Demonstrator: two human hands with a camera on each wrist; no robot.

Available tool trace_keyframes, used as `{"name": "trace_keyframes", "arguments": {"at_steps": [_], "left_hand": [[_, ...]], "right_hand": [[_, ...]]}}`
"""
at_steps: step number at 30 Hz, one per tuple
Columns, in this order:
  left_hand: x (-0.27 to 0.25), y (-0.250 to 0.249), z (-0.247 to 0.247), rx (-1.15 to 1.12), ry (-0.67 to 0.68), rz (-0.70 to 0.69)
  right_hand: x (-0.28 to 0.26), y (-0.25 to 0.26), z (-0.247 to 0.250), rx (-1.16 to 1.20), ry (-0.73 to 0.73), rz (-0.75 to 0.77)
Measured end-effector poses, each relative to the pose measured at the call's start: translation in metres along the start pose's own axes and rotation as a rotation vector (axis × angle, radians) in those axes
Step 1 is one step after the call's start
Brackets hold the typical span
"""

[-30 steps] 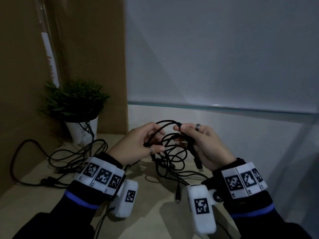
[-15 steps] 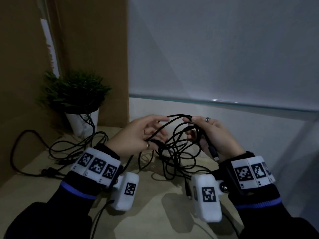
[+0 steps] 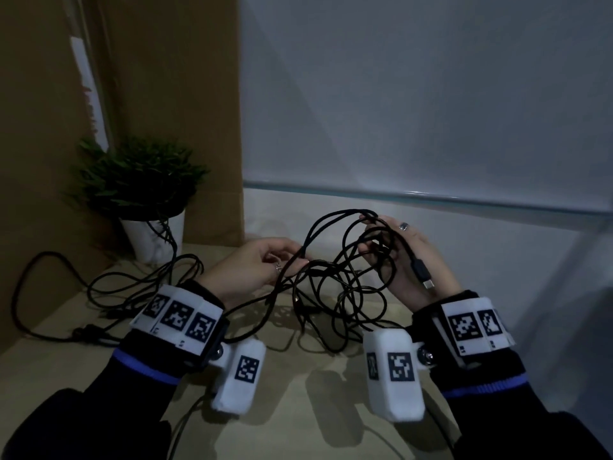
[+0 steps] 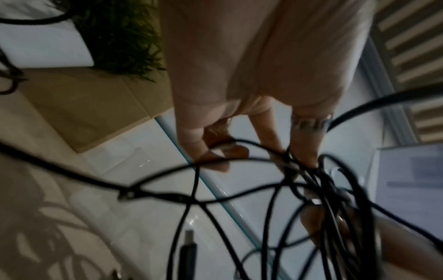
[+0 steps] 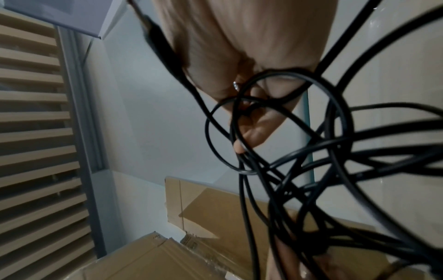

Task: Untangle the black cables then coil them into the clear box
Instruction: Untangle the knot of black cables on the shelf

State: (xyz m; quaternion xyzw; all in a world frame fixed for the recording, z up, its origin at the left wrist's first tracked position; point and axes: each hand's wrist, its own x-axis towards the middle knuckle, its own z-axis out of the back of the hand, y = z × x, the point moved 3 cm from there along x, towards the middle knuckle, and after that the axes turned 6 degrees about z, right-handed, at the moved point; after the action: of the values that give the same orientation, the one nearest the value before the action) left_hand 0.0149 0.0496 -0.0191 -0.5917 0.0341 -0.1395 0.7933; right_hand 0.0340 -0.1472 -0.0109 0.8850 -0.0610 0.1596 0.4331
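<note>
Gripping the tangled black cables (image 3: 335,280) above the table (image 3: 292,410), the right hand (image 3: 403,260) curls round loops; the left hand (image 3: 255,267) pinches strands.

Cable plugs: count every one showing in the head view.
1 clear: a USB plug hanging against the right hand. Others may be hidden in the tangled cables or the dim pile by the plant.
</note>
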Motion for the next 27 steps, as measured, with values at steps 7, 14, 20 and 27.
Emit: {"name": "trace_keyframes", "arguments": {"at_steps": [7, 14, 20, 27], "left_hand": [[0.001, -0.007, 0.007, -0.021, -0.415, -0.176], [-0.005, -0.016, 0.022, 0.233, -0.643, -0.315], [0.003, -0.002, 0.022, 0.177, -0.457, -0.207], [0.006, -0.002, 0.015, -0.164, -0.303, -0.106]], "right_hand": [[-0.005, 0.001, -0.007, -0.156, -0.091, 0.026], [-0.008, 0.003, -0.009, -0.576, -0.063, 0.115], [-0.010, 0.005, -0.010, -0.585, -0.047, 0.126], [-0.008, 0.007, -0.007, -0.572, 0.021, 0.088]]}}
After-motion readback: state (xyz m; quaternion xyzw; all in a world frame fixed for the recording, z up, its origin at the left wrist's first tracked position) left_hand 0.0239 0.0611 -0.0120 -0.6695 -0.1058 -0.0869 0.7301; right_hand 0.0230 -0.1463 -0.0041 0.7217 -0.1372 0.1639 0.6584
